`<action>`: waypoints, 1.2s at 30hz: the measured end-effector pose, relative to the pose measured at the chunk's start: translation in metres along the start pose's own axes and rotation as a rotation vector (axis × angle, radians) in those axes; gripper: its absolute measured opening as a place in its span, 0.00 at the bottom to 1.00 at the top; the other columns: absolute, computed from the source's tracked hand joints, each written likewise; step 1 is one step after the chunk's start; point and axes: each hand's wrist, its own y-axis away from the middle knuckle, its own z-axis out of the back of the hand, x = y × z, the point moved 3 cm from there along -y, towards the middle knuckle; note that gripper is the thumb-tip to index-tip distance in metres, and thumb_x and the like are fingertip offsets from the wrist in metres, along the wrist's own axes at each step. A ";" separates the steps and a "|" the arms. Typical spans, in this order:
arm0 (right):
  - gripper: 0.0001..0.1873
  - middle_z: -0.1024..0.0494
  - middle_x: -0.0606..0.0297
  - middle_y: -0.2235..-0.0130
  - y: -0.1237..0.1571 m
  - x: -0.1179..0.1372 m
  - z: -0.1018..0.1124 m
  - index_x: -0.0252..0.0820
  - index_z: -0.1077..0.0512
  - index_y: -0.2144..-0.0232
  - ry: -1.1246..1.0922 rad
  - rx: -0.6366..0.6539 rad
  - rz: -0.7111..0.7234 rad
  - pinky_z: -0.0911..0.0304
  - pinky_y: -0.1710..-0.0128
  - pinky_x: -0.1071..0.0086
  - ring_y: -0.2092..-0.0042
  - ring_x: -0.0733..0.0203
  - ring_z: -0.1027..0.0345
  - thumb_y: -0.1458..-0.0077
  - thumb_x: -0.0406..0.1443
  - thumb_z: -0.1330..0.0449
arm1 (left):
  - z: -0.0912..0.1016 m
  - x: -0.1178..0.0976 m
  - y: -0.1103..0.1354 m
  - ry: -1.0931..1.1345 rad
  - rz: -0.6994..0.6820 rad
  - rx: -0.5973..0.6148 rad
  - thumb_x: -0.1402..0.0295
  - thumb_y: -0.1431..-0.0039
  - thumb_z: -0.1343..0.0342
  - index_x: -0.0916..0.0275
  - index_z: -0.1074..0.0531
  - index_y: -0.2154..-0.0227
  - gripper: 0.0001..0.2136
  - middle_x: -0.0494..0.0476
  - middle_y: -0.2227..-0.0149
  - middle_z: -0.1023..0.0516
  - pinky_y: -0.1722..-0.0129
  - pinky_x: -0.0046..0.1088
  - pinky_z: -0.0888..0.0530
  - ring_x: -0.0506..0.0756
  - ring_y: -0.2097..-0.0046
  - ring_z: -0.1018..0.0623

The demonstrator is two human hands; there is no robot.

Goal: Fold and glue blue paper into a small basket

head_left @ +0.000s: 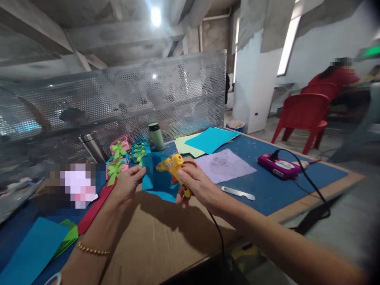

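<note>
My left hand (132, 182) pinches the left edge of a folded blue felt sheet (149, 178), one flap of which stands up. Wrapped round the handle of a yellow hot glue gun (173, 164) is my right hand (194, 184). The gun's nozzle points left at the raised flap; whether it touches the felt I cannot tell. Below both hands lies a brown cardboard sheet (142, 237), and the rest of the blue felt spreads over its far edge. The gun's black cord (219, 229) hangs down beneath my right wrist.
Small pink and blue pieces with green bows (118, 149) stand beyond my left hand, near a steel flask (92, 146) and green bottle (156, 136). Blue sheets (212, 139), a purple cloth (224, 166), a metal strip (238, 193) and a purple power box (279, 166) lie rightward.
</note>
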 end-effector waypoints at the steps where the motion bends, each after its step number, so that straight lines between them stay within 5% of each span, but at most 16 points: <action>1: 0.17 0.28 0.68 0.81 0.001 0.001 0.000 0.40 0.36 0.67 0.006 -0.001 -0.003 0.34 0.83 0.77 0.81 0.67 0.33 0.33 0.46 0.52 | 0.000 0.000 0.000 0.027 0.011 0.007 0.50 0.63 0.29 0.63 0.32 0.81 0.23 0.45 0.82 0.37 0.77 0.23 0.39 0.46 0.78 0.39; 8: 0.15 0.31 0.67 0.68 0.005 0.007 -0.002 0.40 0.38 0.69 -0.005 -0.002 0.074 0.35 0.86 0.77 0.77 0.68 0.29 0.35 0.44 0.48 | 0.000 0.003 -0.002 0.132 0.057 0.053 0.53 0.65 0.27 0.64 0.30 0.81 0.22 0.47 0.80 0.33 0.76 0.22 0.36 0.47 0.76 0.35; 16: 0.14 0.31 0.64 0.63 0.005 0.016 -0.001 0.38 0.38 0.67 -0.035 0.005 0.004 0.35 0.84 0.78 0.77 0.70 0.29 0.34 0.42 0.49 | 0.006 0.000 -0.002 0.013 -0.056 0.022 0.54 0.56 0.32 0.63 0.33 0.81 0.20 0.46 0.80 0.38 0.76 0.22 0.40 0.47 0.76 0.40; 23: 0.14 0.29 0.64 0.67 0.004 0.017 0.000 0.38 0.36 0.69 0.037 -0.064 -0.020 0.38 0.83 0.79 0.77 0.70 0.29 0.32 0.38 0.51 | 0.008 -0.001 -0.002 -0.253 -0.240 -0.034 0.54 0.47 0.38 0.63 0.31 0.78 0.17 0.48 0.77 0.36 0.72 0.25 0.39 0.49 0.72 0.38; 36: 0.15 0.28 0.67 0.82 0.003 0.015 0.000 0.39 0.35 0.69 0.015 -0.029 -0.044 0.39 0.82 0.80 0.80 0.68 0.33 0.31 0.38 0.53 | 0.004 0.000 0.000 -0.129 -0.157 -0.006 0.52 0.50 0.35 0.64 0.28 0.77 0.18 0.48 0.77 0.34 0.71 0.24 0.38 0.49 0.72 0.38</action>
